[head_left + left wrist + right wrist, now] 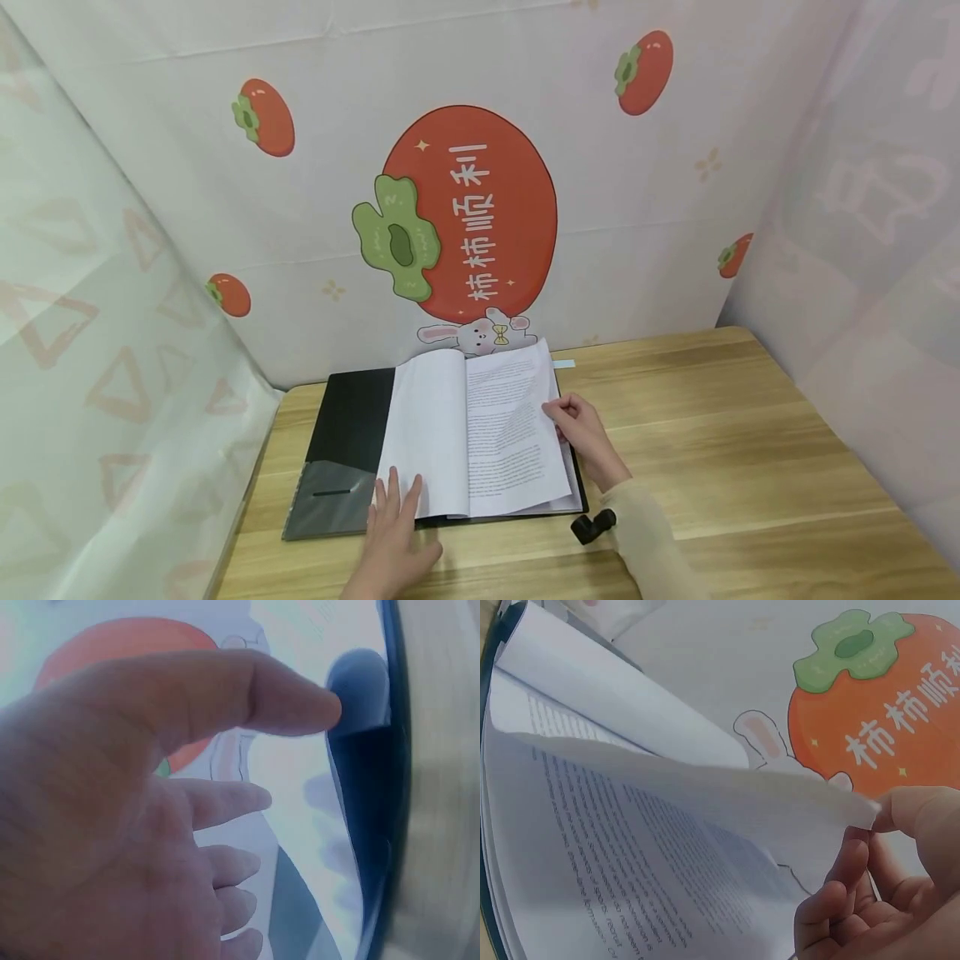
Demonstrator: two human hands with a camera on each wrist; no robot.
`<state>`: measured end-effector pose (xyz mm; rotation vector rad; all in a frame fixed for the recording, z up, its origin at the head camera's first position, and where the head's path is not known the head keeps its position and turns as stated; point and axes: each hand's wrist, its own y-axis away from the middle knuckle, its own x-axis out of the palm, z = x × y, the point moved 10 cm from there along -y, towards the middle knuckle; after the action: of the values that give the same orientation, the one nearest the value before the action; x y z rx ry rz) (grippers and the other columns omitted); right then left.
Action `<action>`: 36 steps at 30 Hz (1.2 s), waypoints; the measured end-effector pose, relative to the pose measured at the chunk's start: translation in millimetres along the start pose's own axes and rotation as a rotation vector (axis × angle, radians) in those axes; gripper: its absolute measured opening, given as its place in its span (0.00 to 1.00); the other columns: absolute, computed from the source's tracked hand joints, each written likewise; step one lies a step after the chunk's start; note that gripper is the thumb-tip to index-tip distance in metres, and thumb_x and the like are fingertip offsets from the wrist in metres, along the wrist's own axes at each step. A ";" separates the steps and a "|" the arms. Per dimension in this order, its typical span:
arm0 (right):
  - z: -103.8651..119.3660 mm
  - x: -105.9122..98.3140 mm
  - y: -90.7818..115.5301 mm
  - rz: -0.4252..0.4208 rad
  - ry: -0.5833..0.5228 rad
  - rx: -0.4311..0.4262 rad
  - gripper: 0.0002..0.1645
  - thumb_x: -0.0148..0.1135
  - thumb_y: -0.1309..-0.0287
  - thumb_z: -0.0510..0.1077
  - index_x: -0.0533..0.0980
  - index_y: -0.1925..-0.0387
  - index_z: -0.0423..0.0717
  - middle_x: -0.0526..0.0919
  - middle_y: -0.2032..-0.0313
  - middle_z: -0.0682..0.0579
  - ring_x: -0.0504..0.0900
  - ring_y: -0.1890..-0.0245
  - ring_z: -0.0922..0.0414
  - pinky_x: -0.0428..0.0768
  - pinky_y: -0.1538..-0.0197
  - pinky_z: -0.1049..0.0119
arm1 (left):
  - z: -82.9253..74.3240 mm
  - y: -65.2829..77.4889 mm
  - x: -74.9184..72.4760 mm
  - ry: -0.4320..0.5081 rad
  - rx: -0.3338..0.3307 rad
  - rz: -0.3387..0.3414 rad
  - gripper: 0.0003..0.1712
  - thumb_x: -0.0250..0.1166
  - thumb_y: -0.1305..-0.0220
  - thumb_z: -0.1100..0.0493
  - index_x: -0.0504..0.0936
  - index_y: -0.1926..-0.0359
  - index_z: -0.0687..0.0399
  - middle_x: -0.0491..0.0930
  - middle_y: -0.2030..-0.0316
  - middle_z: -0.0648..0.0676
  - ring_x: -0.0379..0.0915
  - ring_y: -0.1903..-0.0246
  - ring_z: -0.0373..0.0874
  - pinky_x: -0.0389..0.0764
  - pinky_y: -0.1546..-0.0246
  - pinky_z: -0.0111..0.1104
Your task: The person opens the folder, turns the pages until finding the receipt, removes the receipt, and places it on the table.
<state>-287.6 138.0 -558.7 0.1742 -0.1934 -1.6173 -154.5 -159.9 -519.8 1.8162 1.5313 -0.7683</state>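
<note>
A black folder (360, 417) lies spread on the table with a stack of printed sheets in it. The turned pages (427, 433) on the left bulge up, blank side showing. My right hand (588, 429) pinches the right edge of a printed page (510, 433) between thumb and index finger. In the right wrist view that page (795, 799) is lifted off the printed sheet (630, 862) beneath. My left hand (393, 533), fingers spread and straight, lies at the lower edge of the turned pages. In the left wrist view its thumb (292, 701) reaches over the pages' curled edge.
The folder lies on a wood-grain table (712, 433) near a white cloth backdrop (315, 217) with fruit prints. A pale blue tab (564, 364) sticks out at the folder's upper right. A small black object (592, 527) sits by the right sleeve (648, 533).
</note>
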 end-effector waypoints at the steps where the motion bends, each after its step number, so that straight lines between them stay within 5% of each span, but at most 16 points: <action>1: 1.5 1.9 0.6 0.002 -0.003 -0.002 0.13 0.64 0.28 0.44 0.75 0.53 0.37 0.74 0.70 0.53 0.71 0.71 0.59 0.72 0.68 0.69 | -7.4 0.1 0.5 0.004 0.026 0.003 0.53 0.74 0.47 0.55 0.64 0.23 0.69 0.41 0.21 0.79 0.31 0.23 0.81 0.40 0.29 0.75; 6: 11.3 13.8 3.0 0.006 -0.024 -0.017 0.10 0.64 0.28 0.41 0.75 0.56 0.38 0.73 0.71 0.53 0.70 0.72 0.59 0.72 0.68 0.70 | -50.2 -5.5 5.2 -0.034 0.131 -0.011 0.44 0.72 0.33 0.46 0.68 0.22 0.57 0.54 0.20 0.70 0.49 0.23 0.74 0.59 0.30 0.69; 11: 23.3 26.6 7.6 0.037 -0.034 -0.057 0.08 0.64 0.28 0.40 0.75 0.58 0.39 0.73 0.72 0.54 0.70 0.73 0.60 0.71 0.68 0.69 | -92.1 -13.7 7.3 -0.111 0.265 -0.097 0.33 0.64 0.24 0.41 0.74 0.25 0.44 0.70 0.26 0.61 0.75 0.34 0.62 0.82 0.45 0.59; 19: 40.8 42.4 14.0 0.096 -0.033 -0.113 0.08 0.65 0.28 0.41 0.76 0.58 0.39 0.75 0.72 0.54 0.70 0.75 0.59 0.71 0.69 0.69 | -140.0 -13.8 15.2 -0.238 0.464 -0.178 0.25 0.57 0.20 0.39 0.78 0.28 0.34 0.82 0.43 0.53 0.83 0.50 0.50 0.85 0.57 0.46; 26: 50.2 56.5 18.0 0.130 -0.033 -0.125 0.08 0.66 0.29 0.41 0.77 0.59 0.40 0.77 0.70 0.52 0.71 0.75 0.58 0.70 0.70 0.69 | -153.2 -20.0 19.0 -0.304 0.527 -0.248 0.22 0.58 0.21 0.39 0.83 0.35 0.35 0.77 0.53 0.50 0.74 0.61 0.42 0.77 0.68 0.34; 36: 63.4 87.8 29.0 0.231 0.054 -0.184 0.08 0.67 0.30 0.42 0.77 0.60 0.42 0.79 0.69 0.53 0.73 0.75 0.59 0.71 0.72 0.70 | -151.1 -24.6 9.5 -0.444 0.516 -0.339 0.19 0.59 0.21 0.40 0.85 0.48 0.47 0.81 0.59 0.49 0.79 0.65 0.47 0.77 0.73 0.37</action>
<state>-278.8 50.0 -489.9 0.0515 -0.0208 -1.3898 -172.2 -33.6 -434.5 1.5691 1.4331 -1.7333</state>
